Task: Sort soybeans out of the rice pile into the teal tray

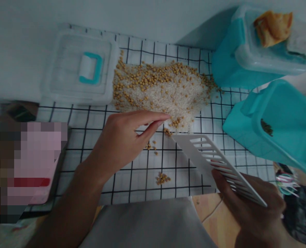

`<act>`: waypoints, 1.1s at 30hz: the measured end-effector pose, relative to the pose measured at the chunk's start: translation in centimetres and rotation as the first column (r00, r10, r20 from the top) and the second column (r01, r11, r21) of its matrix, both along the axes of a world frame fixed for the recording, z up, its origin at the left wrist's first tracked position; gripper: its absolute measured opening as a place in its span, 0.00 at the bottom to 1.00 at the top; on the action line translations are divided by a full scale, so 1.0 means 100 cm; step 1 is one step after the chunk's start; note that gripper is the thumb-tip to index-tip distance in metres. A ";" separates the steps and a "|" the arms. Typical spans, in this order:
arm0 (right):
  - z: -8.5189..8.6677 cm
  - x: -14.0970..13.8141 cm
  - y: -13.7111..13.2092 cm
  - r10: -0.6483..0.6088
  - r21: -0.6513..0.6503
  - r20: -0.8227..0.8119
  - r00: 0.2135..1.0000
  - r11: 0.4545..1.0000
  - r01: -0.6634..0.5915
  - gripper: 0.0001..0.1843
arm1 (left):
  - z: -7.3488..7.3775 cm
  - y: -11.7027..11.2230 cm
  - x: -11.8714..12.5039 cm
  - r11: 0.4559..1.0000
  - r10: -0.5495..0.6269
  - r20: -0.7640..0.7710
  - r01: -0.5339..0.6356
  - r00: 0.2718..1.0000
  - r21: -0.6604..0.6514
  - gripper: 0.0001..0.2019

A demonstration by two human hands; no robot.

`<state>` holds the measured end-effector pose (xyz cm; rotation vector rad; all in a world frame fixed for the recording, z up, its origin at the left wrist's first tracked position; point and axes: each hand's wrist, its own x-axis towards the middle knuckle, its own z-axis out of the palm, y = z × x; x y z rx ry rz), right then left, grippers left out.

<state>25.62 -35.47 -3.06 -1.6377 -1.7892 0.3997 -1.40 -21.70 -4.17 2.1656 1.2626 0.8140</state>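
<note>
A spread pile of white rice (165,98) mixed with yellow soybeans (153,78) lies on the grid-patterned table cover. At its front edge is my left hand (132,137), thumb and fingertips drawn together in a pinch; whatever may be between them is hidden. My right hand (248,203) grips a thin white slotted plastic plate (194,155), holding it tilted. The plate's far corner is close to a few beans in front of the pile. Closer to me, a small cluster of soybeans (162,178) and several loose ones sit apart on the cover.
A clear lid with a turquoise handle (98,69) lies left of the pile. On the right stand a lidded turquoise bin (227,58) and an open turquoise bin (240,120), tilted. A partly blurred pink object (42,148) is at the left edge. A black bag (301,210) sits lower right.
</note>
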 end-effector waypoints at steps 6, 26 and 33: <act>0.005 -0.007 0.009 0.011 0.015 0.089 0.996 1.000 -0.012 0.17 | -0.001 -0.001 0.001 0.999 0.032 0.023 -0.033 0.999 0.034 0.11; 0.001 -0.010 0.010 0.011 -0.003 0.045 0.999 1.000 -0.011 0.20 | -0.001 0.000 -0.002 1.000 0.014 0.029 -0.014 0.999 0.003 0.11; 0.001 -0.009 0.011 0.043 -0.018 0.055 0.998 0.999 -0.042 0.21 | -0.001 -0.001 -0.001 1.000 0.025 0.028 -0.025 0.999 0.005 0.11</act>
